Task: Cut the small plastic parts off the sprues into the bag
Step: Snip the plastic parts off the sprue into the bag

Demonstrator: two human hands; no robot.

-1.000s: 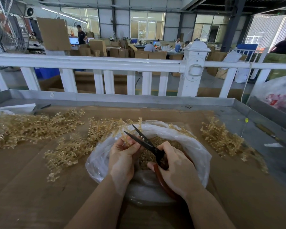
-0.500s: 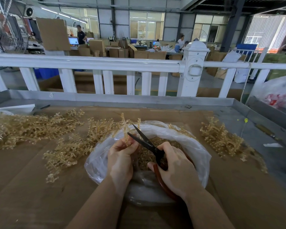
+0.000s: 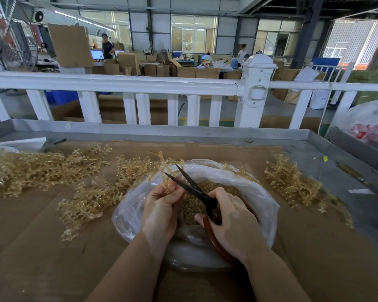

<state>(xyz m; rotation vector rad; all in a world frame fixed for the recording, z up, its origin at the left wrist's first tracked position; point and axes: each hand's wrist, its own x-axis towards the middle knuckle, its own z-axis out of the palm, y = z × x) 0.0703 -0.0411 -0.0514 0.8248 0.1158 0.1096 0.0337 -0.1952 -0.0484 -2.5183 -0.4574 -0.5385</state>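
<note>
- Over the mouth of the clear plastic bag (image 3: 258,192), the left hand (image 3: 162,212) grips a yellowish sprue (image 3: 165,171), its fingers curled round the lower end while the upper end sticks up past the bag's far rim.
- The right hand (image 3: 234,223) holds the scissors (image 3: 194,188), fingers wrapped round the red handles; the dark blades stand parted, with the sprue between them just above the left hand.
- Cut-off small parts (image 3: 205,186) fill the bag, which sits on the cardboard-covered desk (image 3: 42,247).
- Uncut sprues lie in a long heap (image 3: 42,168) to the left of the bag, and a smaller pile (image 3: 292,182) lies to its right.
- Beyond the desk runs a white railing (image 3: 118,83).
</note>
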